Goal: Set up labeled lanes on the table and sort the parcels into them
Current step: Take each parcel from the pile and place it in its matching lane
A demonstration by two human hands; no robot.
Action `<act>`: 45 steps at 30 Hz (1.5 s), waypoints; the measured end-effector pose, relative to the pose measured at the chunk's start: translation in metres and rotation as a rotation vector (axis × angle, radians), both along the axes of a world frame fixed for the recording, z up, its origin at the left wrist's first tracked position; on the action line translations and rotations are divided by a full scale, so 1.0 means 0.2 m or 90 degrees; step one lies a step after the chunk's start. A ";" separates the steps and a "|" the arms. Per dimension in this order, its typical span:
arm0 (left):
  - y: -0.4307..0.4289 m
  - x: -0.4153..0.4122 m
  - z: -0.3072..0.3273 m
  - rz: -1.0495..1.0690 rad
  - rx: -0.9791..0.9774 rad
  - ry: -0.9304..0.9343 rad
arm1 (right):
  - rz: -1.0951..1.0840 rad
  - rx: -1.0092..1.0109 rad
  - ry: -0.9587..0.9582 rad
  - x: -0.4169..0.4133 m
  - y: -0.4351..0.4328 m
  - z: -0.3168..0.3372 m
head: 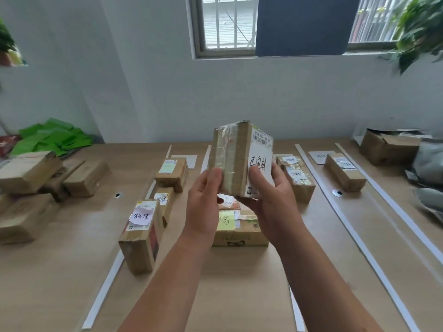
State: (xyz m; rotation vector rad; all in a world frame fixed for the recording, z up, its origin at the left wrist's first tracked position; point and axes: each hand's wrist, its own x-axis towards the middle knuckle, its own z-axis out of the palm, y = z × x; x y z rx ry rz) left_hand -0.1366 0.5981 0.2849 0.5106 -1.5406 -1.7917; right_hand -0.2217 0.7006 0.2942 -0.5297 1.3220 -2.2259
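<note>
Parcel point(239, 159) held up above yellow-note box point(242, 233), long axis upright, handwritten label point(260, 164) turned right and toward camera. Left hand point(203, 200) grips taped face, fingers wrapped against it. Right hand point(271, 195) grips lower right corner, thumb pressed on label. Parcel sits between both palms. Likely lane: white-labelled parcels point(297, 178), right of and beyond yellow-note box. Right hand nearer that side, so carry probably goes rightward, away from body.

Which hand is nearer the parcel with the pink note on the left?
Left. The left hand grips the raised parcel just right of the pink-note parcel; the right hand grips the raised parcel's other side, farther right.
</note>
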 end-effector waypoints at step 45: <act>0.76 -0.48 -0.16 -0.219 -0.055 -0.048 | -0.236 0.125 0.020 -0.29 0.83 -0.12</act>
